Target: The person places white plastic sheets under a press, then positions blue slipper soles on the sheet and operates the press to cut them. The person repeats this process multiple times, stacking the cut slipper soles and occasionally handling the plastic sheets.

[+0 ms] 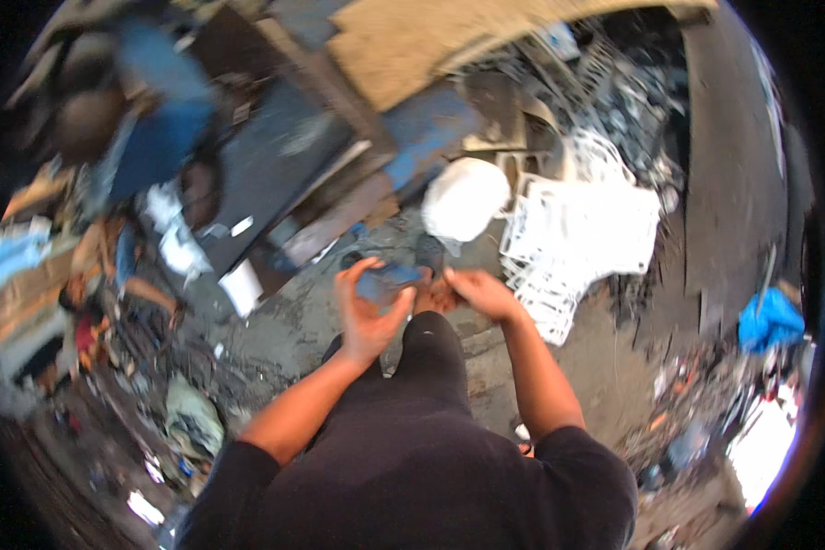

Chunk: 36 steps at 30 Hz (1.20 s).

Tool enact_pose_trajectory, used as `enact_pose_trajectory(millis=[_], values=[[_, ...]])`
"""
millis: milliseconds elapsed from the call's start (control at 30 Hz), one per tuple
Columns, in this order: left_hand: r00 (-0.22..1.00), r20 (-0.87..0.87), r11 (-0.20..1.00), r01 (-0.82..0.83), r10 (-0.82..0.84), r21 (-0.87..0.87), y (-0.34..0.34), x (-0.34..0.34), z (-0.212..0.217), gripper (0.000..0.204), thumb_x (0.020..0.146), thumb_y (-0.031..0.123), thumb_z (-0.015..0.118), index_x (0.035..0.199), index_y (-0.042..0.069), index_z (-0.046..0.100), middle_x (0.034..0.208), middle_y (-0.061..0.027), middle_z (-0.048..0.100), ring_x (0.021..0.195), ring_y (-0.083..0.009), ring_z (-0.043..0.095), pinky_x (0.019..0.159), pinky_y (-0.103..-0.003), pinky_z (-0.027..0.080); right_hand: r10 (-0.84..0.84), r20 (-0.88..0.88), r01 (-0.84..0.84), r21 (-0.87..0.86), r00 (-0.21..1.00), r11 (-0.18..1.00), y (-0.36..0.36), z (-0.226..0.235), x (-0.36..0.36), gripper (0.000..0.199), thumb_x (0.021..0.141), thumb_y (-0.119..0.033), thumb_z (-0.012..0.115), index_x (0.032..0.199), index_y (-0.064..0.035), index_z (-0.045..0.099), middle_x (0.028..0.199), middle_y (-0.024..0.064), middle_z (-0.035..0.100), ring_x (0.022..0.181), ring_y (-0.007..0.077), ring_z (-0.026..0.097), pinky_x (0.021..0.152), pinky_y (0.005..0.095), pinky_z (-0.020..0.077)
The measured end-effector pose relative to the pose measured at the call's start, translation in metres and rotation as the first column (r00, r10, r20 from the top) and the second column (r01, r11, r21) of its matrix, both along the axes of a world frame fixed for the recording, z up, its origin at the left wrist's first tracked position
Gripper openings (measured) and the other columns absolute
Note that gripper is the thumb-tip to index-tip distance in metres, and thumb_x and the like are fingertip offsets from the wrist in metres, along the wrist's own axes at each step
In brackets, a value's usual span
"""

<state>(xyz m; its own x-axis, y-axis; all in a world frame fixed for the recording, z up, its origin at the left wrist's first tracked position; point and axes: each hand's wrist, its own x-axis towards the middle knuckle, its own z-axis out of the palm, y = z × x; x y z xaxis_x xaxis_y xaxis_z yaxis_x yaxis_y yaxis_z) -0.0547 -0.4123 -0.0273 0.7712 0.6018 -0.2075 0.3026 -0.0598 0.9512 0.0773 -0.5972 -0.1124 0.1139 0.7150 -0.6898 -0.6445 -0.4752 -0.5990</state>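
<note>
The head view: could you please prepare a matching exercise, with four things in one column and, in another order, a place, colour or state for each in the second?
Things
1. left hand
2. blue bag
3. tan board
4. bundle

Descriptions
A. at the top of the picture
B. white and rounded, left of the white frames
C. has a clear bluish thing between thumb and fingers
D. near the right rim of the picture

Right pairs: 1-C, 2-D, 3-A, 4-B
</note>
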Motion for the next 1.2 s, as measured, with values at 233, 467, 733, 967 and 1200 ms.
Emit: enact_pose_trajectory(millis=[233, 467, 733, 967, 1200], values=[[0.953, 0.27, 0.98, 0.17, -0.138, -0.099, 0.005, 0.03, 0.114, 0.061, 0.085, 0.019, 0.078, 0.131, 0.004, 0.041, 0.119, -0.011, 0.052, 0.117, -0.0212, 0.052, 0.101, -0.035, 0.044, -0.719, -0.307, 0.779, 0.327, 0.623, 0.536, 0.085, 0.192, -0.01, 0.056, 0.107, -0.036, 0.036, 0.156, -0.019, 0.016, 0.138, 0.0107, 0.05, 0.119, 0.0234, 0.055, 0.098, 0.0408, 0.0483], [0.766, 0.184, 0.678, -0.635, 0.616, 0.37, 0.132, -0.059, 0.071, 0.035, 0.098, 0.013, 0.056, 0.128, -0.002, 0.046, 0.114, -0.0143, 0.051, 0.105, -0.0219, 0.051, 0.093, -0.035, 0.044, -0.591, 0.529, 0.324, 0.514, 0.609, 0.795, 0.149, 0.235, 0.025, 0.065, 0.09, -0.013, 0.07, 0.141, -0.0006, 0.03, 0.121, 0.0107, 0.048, 0.107, 0.0178, 0.053, 0.093, 0.033, 0.0447], [0.839, -0.119, 0.683, -0.34, 0.531, 0.646, 0.222, -0.098, -0.012, 0.064, 0.076, 0.037, 0.081, 0.124, 0.002, 0.057, 0.119, -0.0296, 0.058, 0.115, -0.0448, 0.053, 0.099, -0.048, 0.043, -0.25, 0.868, -0.263, 0.385, 0.429, 0.884, 0.222, 0.252, -0.074, 0.073, 0.083, -0.018, 0.073, 0.143, 0.0022, 0.037, 0.138, 0.0209, 0.048, 0.129, 0.0362, 0.044, 0.109, 0.043, 0.035], [0.845, -0.075, 0.821, -0.487, 0.529, 0.299, 0.239, -0.094, -0.001, 0.067, 0.078, 0.025, 0.081, 0.129, 0.0, 0.046, 0.112, -0.0208, 0.061, 0.102, -0.035, 0.062, 0.086, -0.041, 0.05, -0.04, 0.88, -0.279, 0.193, 0.474, 0.941, 0.285, 0.208, -0.136, 0.06, 0.087, -0.018, 0.07, 0.14, -0.0039, 0.045, 0.13, 0.0218, 0.056, 0.121, 0.0346, 0.054, 0.1, 0.0392, 0.0417], [0.936, -0.143, 0.918, -0.273, 0.323, 0.286, 0.271, -0.082, -0.02, 0.036, 0.082, 0.007, 0.067, 0.115, -0.006, 0.058, 0.085, -0.0161, 0.066, 0.076, -0.0236, 0.062, 0.066, -0.038, 0.048, -0.106, 0.955, -0.087, 0.135, 0.276, 0.987, 0.312, 0.156, -0.152, 0.053, 0.089, -0.015, 0.065, 0.136, -0.0001, 0.045, 0.131, 0.0261, 0.053, 0.122, 0.0426, 0.051, 0.102, 0.0441, 0.0417]])
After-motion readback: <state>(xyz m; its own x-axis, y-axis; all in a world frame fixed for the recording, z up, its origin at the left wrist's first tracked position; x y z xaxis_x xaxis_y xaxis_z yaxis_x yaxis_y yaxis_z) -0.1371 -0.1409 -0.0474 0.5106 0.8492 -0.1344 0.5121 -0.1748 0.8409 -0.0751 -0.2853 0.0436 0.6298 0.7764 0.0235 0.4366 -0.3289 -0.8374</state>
